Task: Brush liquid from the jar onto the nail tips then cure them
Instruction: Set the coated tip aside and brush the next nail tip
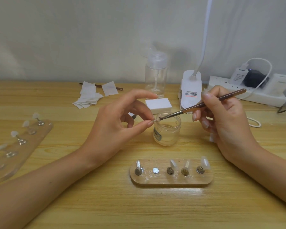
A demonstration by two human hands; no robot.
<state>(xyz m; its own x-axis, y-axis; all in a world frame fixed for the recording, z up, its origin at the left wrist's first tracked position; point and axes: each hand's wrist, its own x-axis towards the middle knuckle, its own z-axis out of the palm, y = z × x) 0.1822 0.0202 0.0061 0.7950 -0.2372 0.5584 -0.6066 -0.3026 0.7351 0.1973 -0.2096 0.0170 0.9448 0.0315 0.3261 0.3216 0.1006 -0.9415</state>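
Left hand (120, 119) pinches a small pale nail tip (155, 120) between thumb and forefinger. Right hand (224, 119) grips a thin brown-handled brush (205, 104) pen-style, bristles touching it over the clear glass jar (168, 134). Light strokes seem wise. An oblong wooden tip stand (172, 180) at the jar's six o'clock crowds both wrists.

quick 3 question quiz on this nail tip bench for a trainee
1. True or false: the right hand holds the brush.
2. What does the left hand pinch? A) a nail tip B) a cotton pad C) a lid
3. How many spots on the near wooden stand show a bare magnet with no holder?
Key: 1 true; 2 A; 3 one
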